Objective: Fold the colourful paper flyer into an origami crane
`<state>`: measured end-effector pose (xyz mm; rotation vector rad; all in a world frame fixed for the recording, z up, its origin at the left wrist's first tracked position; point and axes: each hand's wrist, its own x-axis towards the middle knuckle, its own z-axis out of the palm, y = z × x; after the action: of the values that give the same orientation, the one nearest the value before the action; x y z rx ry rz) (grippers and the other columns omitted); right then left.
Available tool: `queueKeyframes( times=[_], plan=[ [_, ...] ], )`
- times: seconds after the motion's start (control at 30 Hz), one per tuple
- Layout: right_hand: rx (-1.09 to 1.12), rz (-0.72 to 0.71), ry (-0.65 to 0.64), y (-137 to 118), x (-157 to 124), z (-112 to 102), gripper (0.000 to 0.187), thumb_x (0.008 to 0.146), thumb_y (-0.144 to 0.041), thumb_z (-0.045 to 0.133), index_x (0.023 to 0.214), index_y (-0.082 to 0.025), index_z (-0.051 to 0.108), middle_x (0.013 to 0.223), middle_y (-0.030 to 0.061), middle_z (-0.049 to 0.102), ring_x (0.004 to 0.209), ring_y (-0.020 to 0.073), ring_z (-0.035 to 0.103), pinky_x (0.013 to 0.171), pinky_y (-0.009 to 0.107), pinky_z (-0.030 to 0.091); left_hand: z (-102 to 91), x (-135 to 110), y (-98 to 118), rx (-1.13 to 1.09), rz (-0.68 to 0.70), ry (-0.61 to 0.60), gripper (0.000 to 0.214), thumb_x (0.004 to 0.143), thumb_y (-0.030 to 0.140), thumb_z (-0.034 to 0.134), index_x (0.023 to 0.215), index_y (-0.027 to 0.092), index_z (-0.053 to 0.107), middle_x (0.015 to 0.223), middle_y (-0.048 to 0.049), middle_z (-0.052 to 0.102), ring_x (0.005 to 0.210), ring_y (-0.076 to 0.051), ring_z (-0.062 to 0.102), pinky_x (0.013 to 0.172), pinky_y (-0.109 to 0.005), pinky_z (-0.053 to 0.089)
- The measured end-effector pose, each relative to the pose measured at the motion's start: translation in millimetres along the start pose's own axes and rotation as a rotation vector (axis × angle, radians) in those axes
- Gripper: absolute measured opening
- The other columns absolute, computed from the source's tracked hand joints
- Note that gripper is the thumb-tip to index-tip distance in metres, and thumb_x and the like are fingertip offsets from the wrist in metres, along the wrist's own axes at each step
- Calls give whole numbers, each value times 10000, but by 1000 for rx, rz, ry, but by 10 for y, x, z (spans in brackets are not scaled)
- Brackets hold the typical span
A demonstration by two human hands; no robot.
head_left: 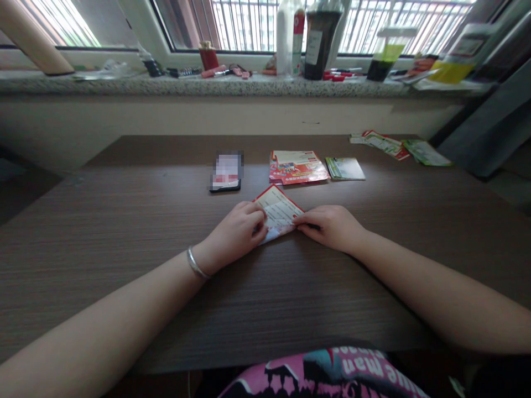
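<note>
A small folded paper leaflet (279, 213), white with red edging and printed lines, lies on the dark wooden table (124, 221) in front of me. My left hand (236, 232) rests on its left side with curled fingers pressing it down; a silver bangle sits on that wrist. My right hand (332, 225) pinches the leaflet's right corner against the table with fingers together.
A black phone (226, 172) lies beyond my hands. To its right are a stack of red leaflets (296, 167) and a green one (345, 168); more leaflets (398, 146) lie far right. Bottles and clutter line the stone windowsill (232, 85).
</note>
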<state>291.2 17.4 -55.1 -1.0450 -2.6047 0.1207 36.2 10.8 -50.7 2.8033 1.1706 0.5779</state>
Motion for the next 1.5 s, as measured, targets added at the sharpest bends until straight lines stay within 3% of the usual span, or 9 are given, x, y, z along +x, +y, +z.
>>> queueKeyframes(
  times=[0.1,0.23,0.4,0.87,1.17,1.5],
  plan=[
    [7,-6,41,3,-4,10,268,914,-271,539,1140,-242,681,992,35,749,848,187,696,713,291,497,5,5,-8,23,5,-8,147,879,188,518,752,146,579,895,-84,628,915,-219,553,872,-373,474],
    [28,-123,46,33,-6,19,244,917,-213,523,1060,-239,719,1073,30,731,957,183,674,804,296,501,15,7,-23,39,-24,-38,139,887,194,518,791,140,603,886,-84,631,883,-214,561,827,-351,485],
    [-12,-159,22,45,14,19,259,935,-249,510,1087,-225,718,1077,52,723,936,196,653,802,326,503,-9,8,-28,83,-26,-63,147,894,194,524,790,141,612,871,-80,636,847,-206,568,798,-339,484],
    [-50,-202,10,68,47,26,286,949,-258,483,1126,-211,702,1079,87,685,917,210,558,799,354,474,-9,1,-51,149,-46,-76,197,909,235,515,760,157,617,838,-72,641,783,-182,587,728,-303,482],
    [-88,-178,-9,66,28,42,303,951,-230,468,1152,-215,693,1075,95,678,938,209,560,808,348,469,21,-8,-90,104,-74,-47,133,899,227,533,852,152,632,953,-85,669,928,-212,621,844,-341,508],
    [-118,-198,-8,33,31,30,292,939,-226,490,1147,-188,691,1067,106,679,914,216,558,789,351,473,-8,3,-39,103,-114,-32,167,892,219,516,755,160,590,879,-77,655,807,-187,607,747,-311,502]
  ],
)
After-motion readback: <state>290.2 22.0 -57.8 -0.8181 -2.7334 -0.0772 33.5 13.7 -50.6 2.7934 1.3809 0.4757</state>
